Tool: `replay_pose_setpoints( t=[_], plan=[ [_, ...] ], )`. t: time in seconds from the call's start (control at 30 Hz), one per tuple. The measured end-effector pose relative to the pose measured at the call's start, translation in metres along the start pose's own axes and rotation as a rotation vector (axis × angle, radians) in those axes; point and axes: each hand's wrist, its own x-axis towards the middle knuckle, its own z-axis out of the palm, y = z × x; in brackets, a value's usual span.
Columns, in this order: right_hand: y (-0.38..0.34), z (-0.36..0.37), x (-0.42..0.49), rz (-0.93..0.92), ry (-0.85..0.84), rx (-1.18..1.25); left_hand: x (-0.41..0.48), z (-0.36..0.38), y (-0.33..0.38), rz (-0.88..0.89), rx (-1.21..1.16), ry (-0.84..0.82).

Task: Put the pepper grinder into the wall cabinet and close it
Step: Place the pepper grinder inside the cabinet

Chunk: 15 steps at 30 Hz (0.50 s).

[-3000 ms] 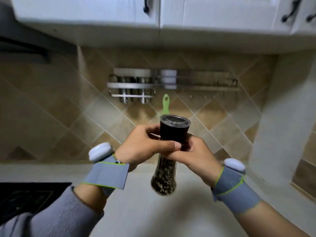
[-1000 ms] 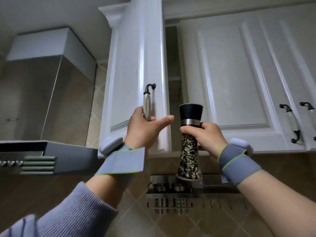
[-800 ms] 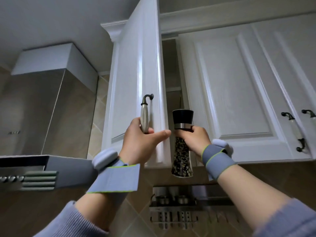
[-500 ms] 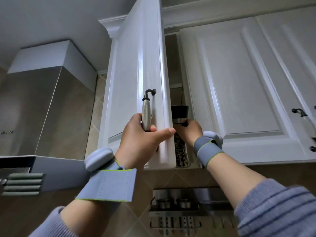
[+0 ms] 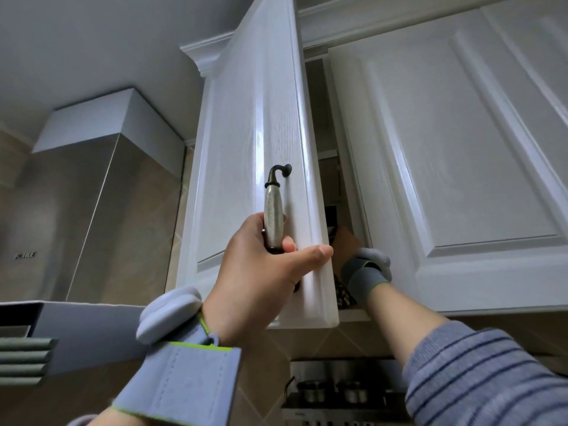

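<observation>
The white wall cabinet door (image 5: 246, 149) stands partly open, swung toward me. My left hand (image 5: 264, 265) grips its long metal handle (image 5: 273, 207), thumb across the door's edge. Through the narrow gap I see the pepper grinder (image 5: 331, 215), its black cap and a strip of its peppercorn-filled glass low down, standing on the cabinet's bottom shelf. My right hand (image 5: 345, 245) reaches into the gap and stays around the grinder; most of the hand and grinder are hidden behind the door.
The neighbouring cabinet door (image 5: 445, 149) on the right is shut. A steel range hood (image 5: 101, 216) fills the left side. Below the cabinet hangs a metal wall rack (image 5: 332, 395) with small pots on the tiled wall.
My right hand has carried the grinder from in front of the cabinet into the gap and down onto the shelf. My left hand has kept hold of the door handle throughout.
</observation>
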Motion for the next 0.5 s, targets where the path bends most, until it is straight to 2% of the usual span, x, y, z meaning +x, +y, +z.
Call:
replay_pose_setpoints(
  t=[0.13, 0.3, 0.43, 0.5],
  plan=[
    [0.002, 0.004, 0.001, 0.048, -0.044, 0.000, -0.001, -0.001, 0.001, -0.003, -0.009, -0.002],
    [0.006, 0.019, -0.009, 0.024, 0.119, 0.257, -0.001, 0.000, 0.002, -0.006, -0.021, 0.003],
    [0.022, 0.019, -0.008, 0.095, 0.010, -0.015, -0.001, 0.005, 0.001, 0.002, -0.042, 0.000],
    [0.022, 0.021, -0.010, 0.056, -0.046, -0.128, -0.001, 0.003, 0.001, 0.010, -0.037, 0.013]
  ],
)
